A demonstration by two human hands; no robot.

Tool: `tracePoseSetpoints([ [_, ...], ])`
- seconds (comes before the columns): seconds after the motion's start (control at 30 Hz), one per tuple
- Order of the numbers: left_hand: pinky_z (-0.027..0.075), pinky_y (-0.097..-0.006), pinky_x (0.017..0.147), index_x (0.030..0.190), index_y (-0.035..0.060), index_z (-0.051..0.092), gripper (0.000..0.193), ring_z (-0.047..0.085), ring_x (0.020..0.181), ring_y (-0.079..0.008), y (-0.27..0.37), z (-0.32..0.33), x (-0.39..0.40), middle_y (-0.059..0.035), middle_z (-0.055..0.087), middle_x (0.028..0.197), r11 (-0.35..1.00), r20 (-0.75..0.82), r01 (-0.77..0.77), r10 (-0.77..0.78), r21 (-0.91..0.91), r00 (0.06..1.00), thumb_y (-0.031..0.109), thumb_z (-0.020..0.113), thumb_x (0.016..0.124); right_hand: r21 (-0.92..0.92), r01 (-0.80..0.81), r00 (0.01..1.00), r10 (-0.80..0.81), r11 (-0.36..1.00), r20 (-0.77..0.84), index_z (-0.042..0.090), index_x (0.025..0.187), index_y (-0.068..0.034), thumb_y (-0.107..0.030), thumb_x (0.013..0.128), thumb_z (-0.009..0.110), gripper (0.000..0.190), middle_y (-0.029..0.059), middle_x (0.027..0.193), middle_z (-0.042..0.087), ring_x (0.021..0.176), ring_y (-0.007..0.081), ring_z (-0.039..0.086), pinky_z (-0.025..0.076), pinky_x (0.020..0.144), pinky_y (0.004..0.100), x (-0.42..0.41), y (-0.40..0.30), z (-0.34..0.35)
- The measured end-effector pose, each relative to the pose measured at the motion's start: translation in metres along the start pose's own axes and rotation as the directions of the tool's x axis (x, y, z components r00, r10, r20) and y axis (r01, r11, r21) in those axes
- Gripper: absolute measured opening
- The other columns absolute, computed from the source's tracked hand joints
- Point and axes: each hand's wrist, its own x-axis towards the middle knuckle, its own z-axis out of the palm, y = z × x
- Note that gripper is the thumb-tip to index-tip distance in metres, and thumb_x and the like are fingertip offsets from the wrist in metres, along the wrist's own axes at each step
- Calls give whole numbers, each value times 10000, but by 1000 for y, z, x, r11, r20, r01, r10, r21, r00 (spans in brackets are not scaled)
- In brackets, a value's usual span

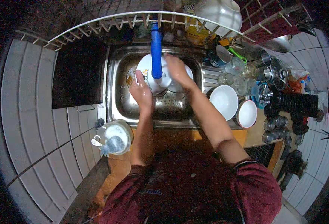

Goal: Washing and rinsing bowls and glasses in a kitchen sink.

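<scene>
My left hand (141, 91) grips the left edge of a white plate (147, 63) with a small coloured pattern, over the metal sink (156, 114). My right hand (177, 68) is at the plate's right side, its fingers slightly blurred; whether they grip or only touch it cannot be told. A blue faucet sleeve (156, 50) hangs above the plate and hides part of it. More dishes lie beneath in the basin, among them a white one (189, 73) at the right and a clear glass one at the left, partly covered by my hands.
A white bowl (223, 102) and a red-rimmed bowl (247, 114) stand right of the sink, near several glasses (238, 81). A tub of white suds with a scrubbing mesh (115, 142) stands at the front left. A wire rack (111, 21) spans the far side above the sink.
</scene>
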Motion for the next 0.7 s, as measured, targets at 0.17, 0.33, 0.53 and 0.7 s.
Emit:
tracePoseSetpoints([
  [0.17, 433, -265, 664, 1023, -87, 645, 466, 515, 739, -98, -12, 23, -5, -68, 631, 778, 977, -112, -207, 200, -55, 973, 346, 477, 986, -651, 219, 780, -531, 727, -331, 635, 1040, -11, -344, 928, 465, 390, 160, 914, 665, 881, 344, 625, 476, 784, 364, -2, -1, 59],
  [0.33, 423, -270, 658, 854, -61, 652, 510, 487, 709, -92, -43, -10, 2, -52, 614, 769, 991, -114, 40, -25, 129, 993, 405, 483, 972, 275, -271, 908, 150, 923, 390, 625, 991, -84, -399, 918, 513, 342, 58, 858, 669, 763, 194, 644, 507, 695, 315, 13, -34, 23],
  [0.53, 487, -344, 667, 921, -48, 631, 458, 594, 722, -159, -18, 8, -1, -88, 635, 829, 875, -62, 301, -349, -379, 935, 390, 505, 962, 713, -580, 814, 243, 393, 528, 615, 1063, -53, -336, 922, 564, 320, 71, 976, 658, 827, 175, 649, 535, 732, 333, -11, 0, -23],
  [0.7, 533, -392, 797, 1075, -57, 584, 401, 646, 951, -246, -98, 5, 41, -154, 636, 1052, 532, 171, 364, -378, -764, 910, 313, 470, 968, 707, -592, 801, 180, 387, 571, 590, 1143, -13, -335, 884, 629, 414, 121, 1116, 627, 933, 215, 647, 533, 807, 382, -26, 7, -27],
])
